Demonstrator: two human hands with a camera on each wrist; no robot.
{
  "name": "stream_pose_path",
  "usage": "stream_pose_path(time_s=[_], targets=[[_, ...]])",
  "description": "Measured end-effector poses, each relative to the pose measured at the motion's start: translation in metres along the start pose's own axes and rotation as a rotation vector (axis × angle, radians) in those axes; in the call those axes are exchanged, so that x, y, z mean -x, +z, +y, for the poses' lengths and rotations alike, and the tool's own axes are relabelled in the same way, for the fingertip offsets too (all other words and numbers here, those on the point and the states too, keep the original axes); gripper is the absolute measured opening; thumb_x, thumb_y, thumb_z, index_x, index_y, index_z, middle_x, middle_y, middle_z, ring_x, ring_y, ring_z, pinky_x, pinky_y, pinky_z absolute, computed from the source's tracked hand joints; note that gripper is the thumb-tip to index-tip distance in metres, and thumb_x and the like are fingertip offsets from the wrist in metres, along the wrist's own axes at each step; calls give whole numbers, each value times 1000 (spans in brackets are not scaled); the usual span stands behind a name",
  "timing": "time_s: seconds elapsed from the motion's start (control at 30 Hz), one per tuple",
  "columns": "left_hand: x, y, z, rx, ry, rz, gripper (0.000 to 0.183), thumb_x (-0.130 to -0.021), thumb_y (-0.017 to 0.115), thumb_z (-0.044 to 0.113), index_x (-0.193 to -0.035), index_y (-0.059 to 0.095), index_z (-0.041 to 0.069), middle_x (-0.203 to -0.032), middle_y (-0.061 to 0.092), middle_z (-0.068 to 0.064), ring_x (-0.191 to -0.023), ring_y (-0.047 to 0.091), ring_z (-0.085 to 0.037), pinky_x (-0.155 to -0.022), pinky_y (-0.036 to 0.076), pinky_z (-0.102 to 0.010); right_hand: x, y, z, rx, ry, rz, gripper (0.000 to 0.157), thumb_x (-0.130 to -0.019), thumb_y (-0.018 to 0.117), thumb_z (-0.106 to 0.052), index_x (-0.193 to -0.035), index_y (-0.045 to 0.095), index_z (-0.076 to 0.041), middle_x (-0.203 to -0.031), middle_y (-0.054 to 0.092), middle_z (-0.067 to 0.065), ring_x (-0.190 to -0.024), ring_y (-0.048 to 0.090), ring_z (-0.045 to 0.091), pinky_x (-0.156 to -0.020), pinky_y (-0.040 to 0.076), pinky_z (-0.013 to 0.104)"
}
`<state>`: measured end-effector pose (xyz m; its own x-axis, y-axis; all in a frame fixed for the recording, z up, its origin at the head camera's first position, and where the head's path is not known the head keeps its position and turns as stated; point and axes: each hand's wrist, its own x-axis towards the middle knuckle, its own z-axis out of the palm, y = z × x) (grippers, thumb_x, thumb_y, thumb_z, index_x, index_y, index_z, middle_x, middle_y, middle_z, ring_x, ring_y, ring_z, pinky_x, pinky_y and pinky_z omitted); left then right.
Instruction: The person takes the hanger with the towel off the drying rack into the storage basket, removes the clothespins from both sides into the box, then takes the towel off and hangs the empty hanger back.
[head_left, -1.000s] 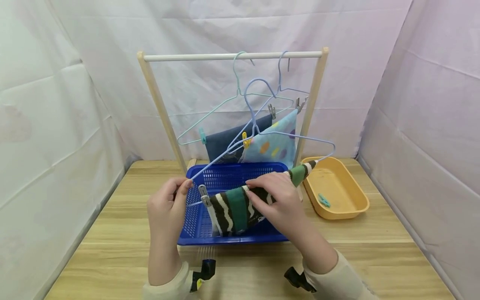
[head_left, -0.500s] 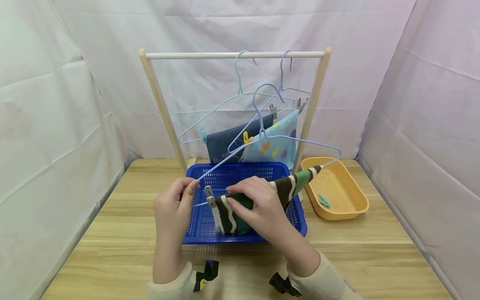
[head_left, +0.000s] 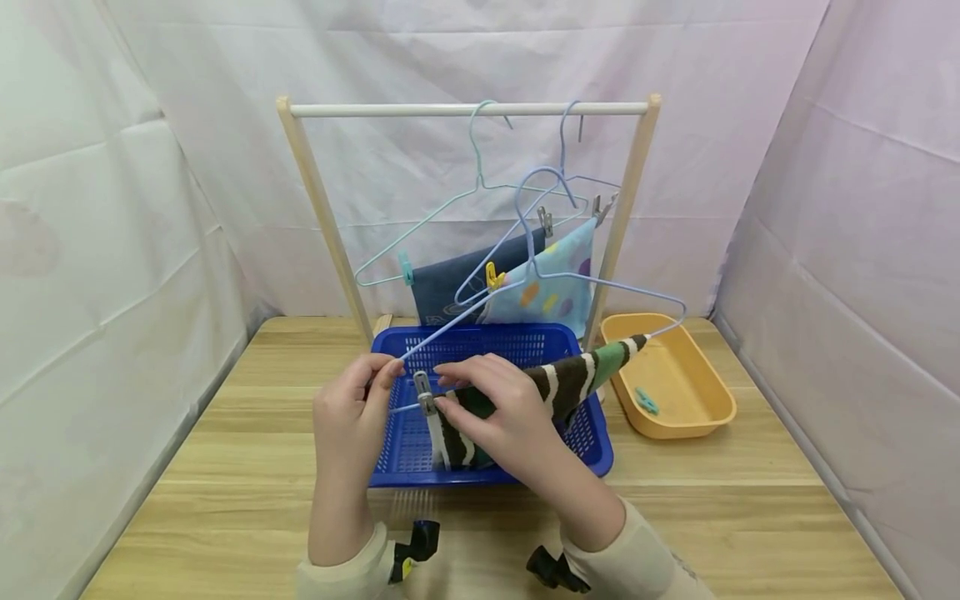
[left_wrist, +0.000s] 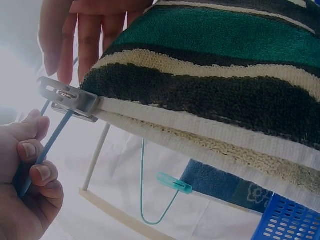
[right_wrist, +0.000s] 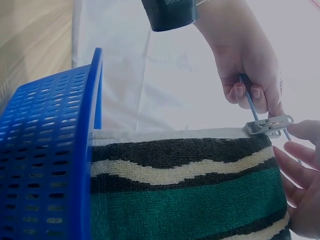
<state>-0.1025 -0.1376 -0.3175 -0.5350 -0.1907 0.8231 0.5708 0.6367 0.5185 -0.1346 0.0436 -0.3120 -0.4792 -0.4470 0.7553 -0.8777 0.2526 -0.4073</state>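
Observation:
My left hand (head_left: 351, 408) grips the left end of a periwinkle wire hanger (head_left: 531, 267). A brown, green and cream striped towel (head_left: 573, 383) is folded over the hanger's lower bar. Near the left end, a grey clothespin (left_wrist: 80, 102) clamps the towel's white-edged corner to the bar. Close by that clothespin, my right hand (head_left: 501, 408) is at the towel's upper edge, its thumb in front. In the left wrist view its fingers (left_wrist: 90, 45) extend fairly straight behind the towel. The towel's lower part hangs into a blue basket (head_left: 603, 442).
Behind the basket stands a rack (head_left: 465, 110) with two hangers. A navy cloth (head_left: 450, 287) and a spotted light-blue cloth (head_left: 570, 267) are pinned to them. On the right, a yellow tray (head_left: 716, 400) holds a teal clothespin (head_left: 646, 401).
My right hand has slid left along the towel's upper edge to the clothespin. The hanger, towel and left hand have shifted slightly right, and the hook has tipped lower.

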Motion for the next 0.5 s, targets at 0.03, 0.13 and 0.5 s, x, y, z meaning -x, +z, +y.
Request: stream_pose_path(time_s=[0.03,0.13,0.5], targets=[[0,0,0,-1,1,-1,7,-87,68,-5,-83,67,0,-62,52,-1,-52,39,-10,-49,30,-17,-1,0,-1,0,9,-4,25,-87,75,-15,-110,70,-9,-97,69,-4,-90,60,9,-81,50,25],[0,0,0,0,6,-2,7,-87,68,-5,-82,67,0,-61,52,-1,-52,38,-10,-49,30,-17,-2,2,-3,1,24,-16,27,-87,75,-16,-113,69,-10,-96,68,-4,-90,60,8,-81,50,25],[-1,1,0,7,30,-9,6,-87,69,-2,-82,67,-2,-62,54,-2,-51,39,-10,-48,31,-17,-7,4,-10,68,73,-129,38,-90,72,-26,-125,65,-11,-99,67,-4,-88,60,13,-79,50,28]])
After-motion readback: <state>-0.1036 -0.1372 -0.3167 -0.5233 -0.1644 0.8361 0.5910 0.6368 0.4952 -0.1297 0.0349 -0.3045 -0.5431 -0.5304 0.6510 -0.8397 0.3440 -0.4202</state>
